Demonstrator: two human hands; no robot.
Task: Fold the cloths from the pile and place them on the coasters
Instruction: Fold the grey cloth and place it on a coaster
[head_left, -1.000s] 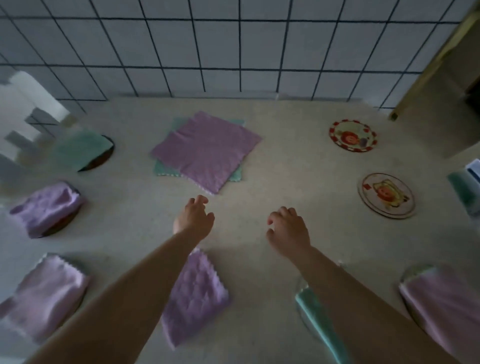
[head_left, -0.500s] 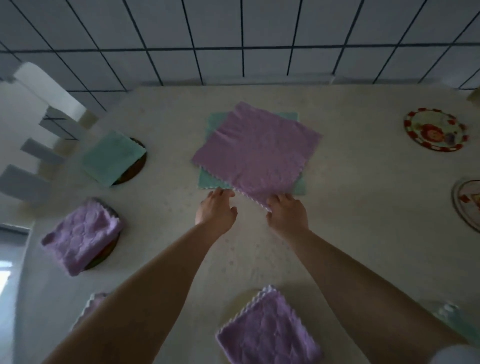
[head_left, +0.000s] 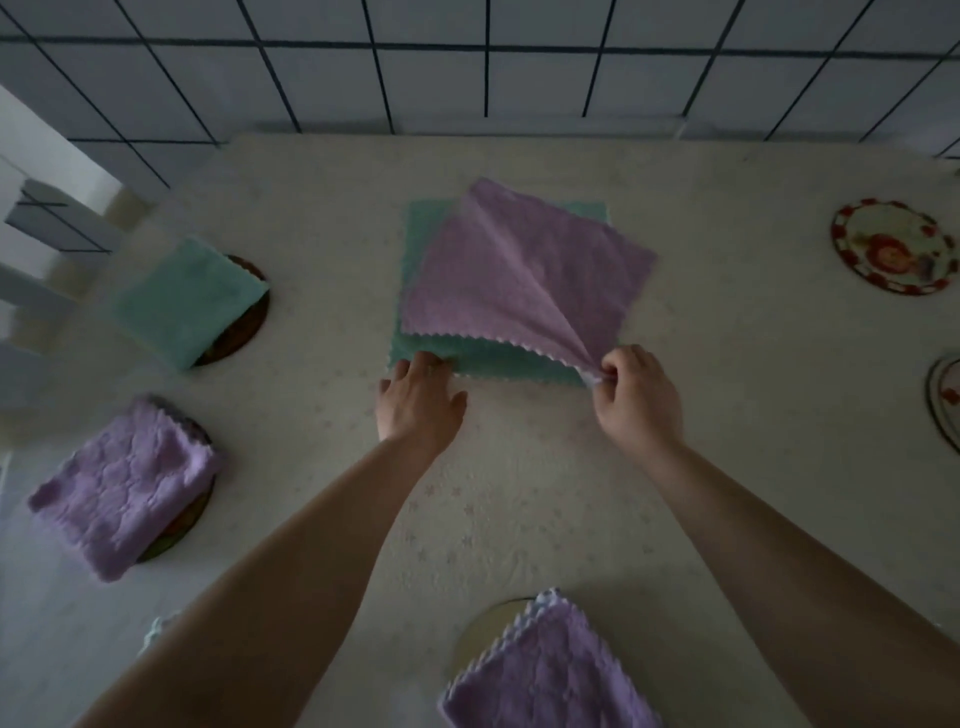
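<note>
A purple cloth (head_left: 524, 275) lies on top of a green cloth (head_left: 493, 358) in the middle of the table. My right hand (head_left: 636, 397) pinches the purple cloth's near corner and lifts it, so a ridge runs across the cloth. My left hand (head_left: 418, 400) rests flat with its fingertips on the green cloth's near left edge. Bare patterned coasters sit at the right: one (head_left: 893, 247) far, another (head_left: 945, 400) cut by the frame edge.
Folded cloths lie on coasters: a green one (head_left: 187, 299) and a purple one (head_left: 124, 486) at left, another purple one (head_left: 550, 670) near me. A tiled wall (head_left: 467, 67) stands behind the table (head_left: 727, 322). A white object (head_left: 36, 223) is at far left.
Both hands reached forward to the pile. My right hand took hold of the purple cloth's near corner and raised it; my left hand came down on the green cloth's edge.
</note>
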